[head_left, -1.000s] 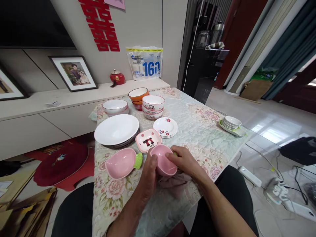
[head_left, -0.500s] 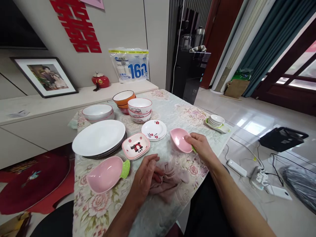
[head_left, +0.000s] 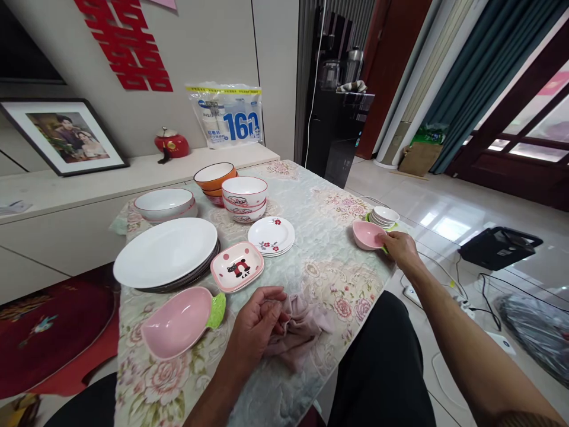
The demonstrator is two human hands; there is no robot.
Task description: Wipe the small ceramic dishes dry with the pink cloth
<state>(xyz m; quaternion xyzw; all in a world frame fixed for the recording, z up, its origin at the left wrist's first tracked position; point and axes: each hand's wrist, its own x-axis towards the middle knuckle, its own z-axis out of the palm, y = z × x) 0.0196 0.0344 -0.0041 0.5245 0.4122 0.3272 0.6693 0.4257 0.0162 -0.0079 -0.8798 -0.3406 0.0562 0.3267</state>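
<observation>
My right hand (head_left: 401,248) is stretched out to the table's right edge and grips a small pink dish (head_left: 367,235) with a green end, next to a stack of small white saucers (head_left: 384,217). My left hand (head_left: 256,325) rests near the front edge with its fingers curled over a crumpled pink cloth (head_left: 299,330). A second pink leaf-shaped dish (head_left: 180,322) lies on the table just left of that hand.
On the floral tablecloth (head_left: 329,261) stand a stack of large white plates (head_left: 165,251), a pink cat dish (head_left: 237,266), flowered saucers (head_left: 271,235), and stacked bowls (head_left: 244,197). A black case (head_left: 500,247) and cables lie on the floor at right.
My right hand has carried the pink dish from in front of me out to the table's right edge, beside the white saucers. My left hand let go of it and settled on the cloth.
</observation>
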